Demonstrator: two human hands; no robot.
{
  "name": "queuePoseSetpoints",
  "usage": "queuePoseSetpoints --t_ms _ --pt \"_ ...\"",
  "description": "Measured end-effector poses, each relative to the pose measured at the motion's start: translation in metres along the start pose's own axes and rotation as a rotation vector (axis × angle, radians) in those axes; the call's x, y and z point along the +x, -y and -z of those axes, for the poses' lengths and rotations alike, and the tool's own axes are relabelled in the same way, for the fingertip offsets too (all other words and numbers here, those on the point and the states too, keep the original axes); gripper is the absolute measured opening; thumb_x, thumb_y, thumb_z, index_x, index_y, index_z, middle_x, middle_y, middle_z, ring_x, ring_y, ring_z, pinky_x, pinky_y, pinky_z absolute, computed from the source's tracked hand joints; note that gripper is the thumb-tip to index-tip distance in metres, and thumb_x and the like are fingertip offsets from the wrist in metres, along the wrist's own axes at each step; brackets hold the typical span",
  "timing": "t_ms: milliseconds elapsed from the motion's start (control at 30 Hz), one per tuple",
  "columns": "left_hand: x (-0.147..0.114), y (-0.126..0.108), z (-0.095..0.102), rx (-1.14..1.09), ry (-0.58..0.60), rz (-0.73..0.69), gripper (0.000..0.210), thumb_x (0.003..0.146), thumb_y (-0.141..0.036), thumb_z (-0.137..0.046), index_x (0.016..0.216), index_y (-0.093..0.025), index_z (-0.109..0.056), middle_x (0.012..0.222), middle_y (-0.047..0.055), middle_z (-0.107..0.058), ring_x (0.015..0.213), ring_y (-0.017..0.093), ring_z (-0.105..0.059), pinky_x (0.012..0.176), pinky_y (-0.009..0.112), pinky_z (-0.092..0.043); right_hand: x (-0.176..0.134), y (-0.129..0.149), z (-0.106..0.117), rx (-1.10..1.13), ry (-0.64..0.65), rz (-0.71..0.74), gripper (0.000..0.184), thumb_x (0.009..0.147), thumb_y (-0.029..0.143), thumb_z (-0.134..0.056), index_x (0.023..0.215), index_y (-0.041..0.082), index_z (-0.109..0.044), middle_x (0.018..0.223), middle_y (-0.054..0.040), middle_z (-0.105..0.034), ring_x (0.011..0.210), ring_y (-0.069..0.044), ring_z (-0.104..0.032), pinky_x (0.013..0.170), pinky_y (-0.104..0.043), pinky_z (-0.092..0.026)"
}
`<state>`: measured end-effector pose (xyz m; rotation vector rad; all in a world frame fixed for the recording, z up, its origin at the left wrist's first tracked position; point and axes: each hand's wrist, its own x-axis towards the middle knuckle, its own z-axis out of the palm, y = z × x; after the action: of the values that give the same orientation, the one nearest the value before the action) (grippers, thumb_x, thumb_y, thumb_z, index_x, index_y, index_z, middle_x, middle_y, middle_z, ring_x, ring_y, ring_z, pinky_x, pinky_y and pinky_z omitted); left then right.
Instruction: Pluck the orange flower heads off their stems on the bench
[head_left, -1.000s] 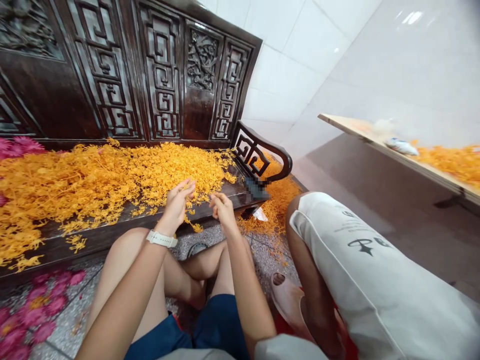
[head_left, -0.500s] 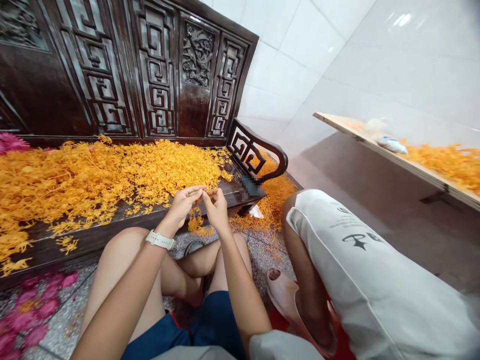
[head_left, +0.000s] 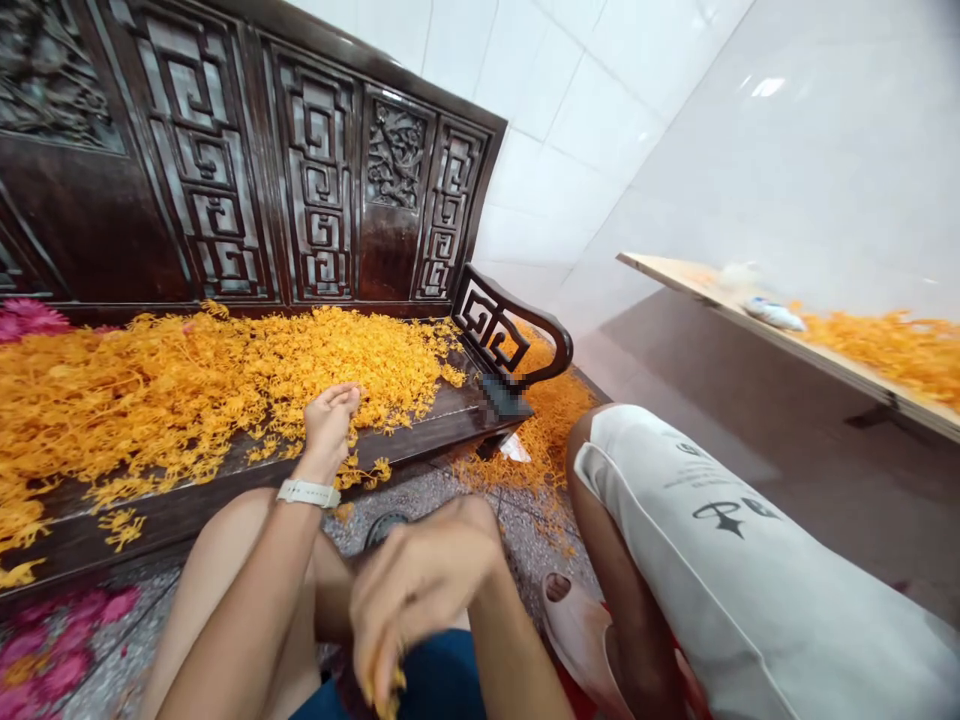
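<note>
My left hand (head_left: 328,425), with a pale watch strap at the wrist, is raised before the bench edge, its fingers pinched together. Yellow-orange artificial flower pieces (head_left: 366,472) hang just below and beside it; the exact grip point is hidden. Down over my lap, my right hand (head_left: 426,585) is smeared by motion, with its fingers bent downward. A small yellow flower piece (head_left: 396,682) shows at its fingertips. Behind my left hand, a thick heap of the same yellow flower pieces (head_left: 172,390) covers the dark bench seat (head_left: 420,435).
The bench has a carved back (head_left: 390,250) and a curved armrest (head_left: 551,360). More orange pieces (head_left: 517,490) lie on the floor, as do pink flowers (head_left: 56,640). A person's leg in pale trousers (head_left: 712,530) is close on my right. Beyond stands a wooden board (head_left: 705,285) bearing orange pieces.
My hands were together at the bench edge and have parted. My right hand has dropped towards my lap with a yellow piece, and the left has shifted a little left.
</note>
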<state>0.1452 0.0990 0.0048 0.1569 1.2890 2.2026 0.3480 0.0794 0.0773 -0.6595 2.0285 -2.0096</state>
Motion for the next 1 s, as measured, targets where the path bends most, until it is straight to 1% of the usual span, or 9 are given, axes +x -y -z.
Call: queuePoseSetpoints --t_ms 67,133,200,233,300,533,667,867,1000 --pt "0.0 -0.004 0.0 -0.039 0.062 0.025 0.014 0.082 -0.004 -0.082 0.094 -0.011 -0.078 0.095 0.01 -0.081 0.078 0.011 -0.073 0.066 0.017 -0.051 -0.003 0.003 -0.002 0.119 -0.154 0.042 0.055 0.093 0.075 -0.07 0.082 0.022 -0.075 0.076 -0.0094 -0.072 0.068 -0.017 -0.068 0.069 -0.027 -0.053" --pt "-0.006 -0.008 0.0 -0.088 0.134 0.045 0.017 0.085 -0.007 -0.084 0.1 -0.011 -0.078 0.103 0.01 -0.082 0.075 0.009 -0.072 0.068 0.017 -0.055 -0.006 -0.005 0.021 0.112 -0.613 0.085 0.06 0.091 0.082 -0.066 0.091 0.023 -0.074 0.073 -0.0069 -0.068 0.061 -0.017 -0.06 0.059 -0.028 -0.048" --pt "-0.012 -0.011 0.0 -0.157 0.153 0.105 0.017 0.088 -0.006 -0.08 0.104 -0.012 -0.078 0.108 0.009 -0.082 0.077 0.01 -0.074 0.073 0.019 -0.06 -0.01 -0.021 0.056 0.071 -0.941 0.101 0.061 0.098 0.081 -0.052 0.112 0.024 -0.069 0.08 -0.0043 -0.068 0.062 -0.016 -0.052 0.056 -0.026 -0.042" --pt "-0.015 -0.013 0.001 -0.193 0.159 0.148 0.018 0.09 -0.004 -0.076 0.106 -0.013 -0.077 0.111 0.01 -0.082 0.081 0.011 -0.076 0.077 0.021 -0.062 -0.012 -0.031 0.071 0.001 -1.26 0.048 0.054 0.096 0.075 -0.06 0.113 0.024 -0.067 0.08 -0.0029 -0.067 0.063 -0.015 -0.05 0.056 -0.025 -0.04" --pt "-0.021 -0.016 0.0 -0.259 0.197 0.245 0.018 0.096 -0.006 -0.066 0.109 -0.014 -0.077 0.118 0.012 -0.082 0.092 0.014 -0.079 0.085 0.025 -0.064 -0.013 -0.052 0.089 -0.142 -1.549 -0.079 0.048 0.09 0.064 -0.072 0.113 0.021 -0.067 0.082 -0.0024 -0.067 0.07 -0.016 -0.054 0.061 -0.025 -0.042" --pt "-0.038 -0.026 -0.009 -0.404 0.382 0.367 0.052 0.111 -0.05 -0.047 0.123 -0.008 -0.075 0.148 0.022 -0.07 0.131 0.027 -0.071 0.12 0.04 -0.053 -0.001 -0.089 0.067 -0.518 -1.269 -0.227 0.036 0.098 0.053 -0.069 0.113 0.02 -0.073 0.104 -0.0048 -0.073 0.088 -0.017 -0.061 0.079 -0.028 -0.045" --pt "-0.034 -0.029 -0.004 -0.443 0.397 0.321 0.057 0.11 -0.056 -0.046 0.124 -0.01 -0.076 0.157 0.02 -0.063 0.136 0.027 -0.068 0.121 0.037 -0.052 0.003 -0.089 0.067 -0.434 -1.152 -0.185 0.036 0.097 0.053 -0.071 0.1 0.018 -0.071 0.082 0.0019 -0.059 0.072 -0.013 -0.048 0.068 -0.026 -0.037" --pt "-0.028 -0.029 0.001 -0.338 0.463 0.26 0.039 0.107 -0.049 -0.06 0.126 -0.021 -0.078 0.152 0.015 -0.068 0.111 0.022 -0.077 0.097 0.036 -0.064 0.002 -0.085 0.07 -0.425 -1.266 -0.125 0.037 0.101 0.053 -0.067 0.091 0.017 -0.07 0.08 0.0009 -0.061 0.072 -0.013 -0.049 0.07 -0.026 -0.039" --pt "-0.035 -0.026 -0.003 -0.232 0.516 0.22 0.044 0.095 -0.017 -0.073 0.137 -0.028 -0.075 0.161 0.011 -0.061 0.116 0.025 -0.078 0.094 0.037 -0.065 0.0 -0.081 0.069 -0.486 -1.296 -0.167 0.033 0.096 0.05 -0.074 0.105 0.019 -0.067 0.086 0.0014 -0.061 0.07 -0.013 -0.051 0.067 -0.026 -0.041"
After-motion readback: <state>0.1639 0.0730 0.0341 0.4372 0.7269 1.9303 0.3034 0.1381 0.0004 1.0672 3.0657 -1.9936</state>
